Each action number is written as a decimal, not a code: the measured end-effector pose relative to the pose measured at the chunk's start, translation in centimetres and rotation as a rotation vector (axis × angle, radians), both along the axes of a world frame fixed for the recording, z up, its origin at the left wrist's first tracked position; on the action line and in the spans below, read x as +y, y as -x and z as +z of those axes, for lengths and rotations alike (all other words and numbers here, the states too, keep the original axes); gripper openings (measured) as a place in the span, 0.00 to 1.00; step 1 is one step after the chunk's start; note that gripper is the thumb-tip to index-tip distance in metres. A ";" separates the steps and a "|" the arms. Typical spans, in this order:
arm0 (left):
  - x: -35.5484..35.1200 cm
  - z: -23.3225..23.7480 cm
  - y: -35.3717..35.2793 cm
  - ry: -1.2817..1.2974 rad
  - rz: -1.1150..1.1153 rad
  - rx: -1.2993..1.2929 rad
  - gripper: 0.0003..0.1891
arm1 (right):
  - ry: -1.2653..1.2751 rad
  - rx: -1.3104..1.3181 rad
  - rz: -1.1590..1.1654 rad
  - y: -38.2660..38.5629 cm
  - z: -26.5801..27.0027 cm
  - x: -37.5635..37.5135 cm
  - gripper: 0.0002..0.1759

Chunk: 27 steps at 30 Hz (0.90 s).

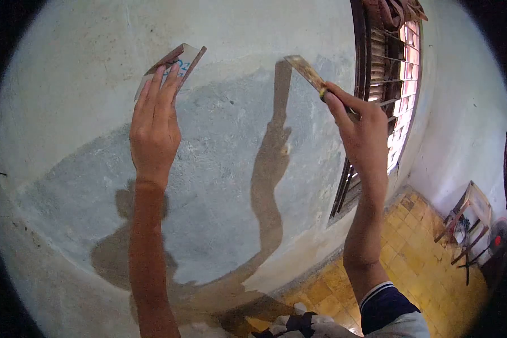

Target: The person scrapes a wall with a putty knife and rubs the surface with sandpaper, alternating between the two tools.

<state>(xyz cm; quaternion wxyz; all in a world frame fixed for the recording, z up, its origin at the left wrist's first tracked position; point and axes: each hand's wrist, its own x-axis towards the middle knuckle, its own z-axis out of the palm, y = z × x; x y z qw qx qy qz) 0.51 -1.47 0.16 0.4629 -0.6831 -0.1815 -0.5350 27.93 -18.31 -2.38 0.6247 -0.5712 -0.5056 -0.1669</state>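
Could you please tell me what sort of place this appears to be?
Probably a room in a house, with unfinished surfaces: there is a barred window, a yellow tiled floor and a pale wall bearing a large grey patch.

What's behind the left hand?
Behind the left hand: a flat piece with blue marks and brown edge strips, its upper part showing past the fingertips, then the wall. Whatever the hand covers of either can't be seen.

The right hand (pixel 364 127) mostly hides the scraper handle (pixel 323 94), and we cannot read the board's blue marks (pixel 179 66).
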 end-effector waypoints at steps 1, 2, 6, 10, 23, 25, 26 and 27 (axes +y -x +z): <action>0.1 0.1 0.0 -0.006 -0.004 0.001 0.22 | 0.053 0.028 0.006 0.2 0.0 -0.9 0.16; 0.1 0.1 -0.1 -0.010 -0.008 0.001 0.22 | 0.066 -0.020 -0.018 -0.1 -0.2 -0.2 0.17; 0.5 0.1 0.1 0.004 -0.018 0.009 0.23 | 0.018 -0.093 -0.040 -1.2 -0.2 1.0 0.17; 0.9 -0.3 0.3 0.022 -0.050 0.023 0.24 | -0.012 -0.044 -0.003 -0.8 -0.1 -0.5 0.16; 0.9 -0.2 0.3 0.019 -0.047 0.032 0.24 | -0.058 -0.020 0.053 -1.5 -1.6 1.2 0.16; 0.9 -0.3 0.4 0.032 -0.033 0.020 0.23 | -0.040 -0.085 -0.009 -1.0 -1.1 3.4 0.16; 1.0 -0.5 0.4 0.043 -0.031 0.020 0.23 | -0.020 -0.039 -0.012 -0.6 -0.8 3.3 0.16; 0.9 -0.2 0.4 0.042 -0.026 0.027 0.23 | -0.001 0.009 -0.010 -0.3 0.0 2.9 0.16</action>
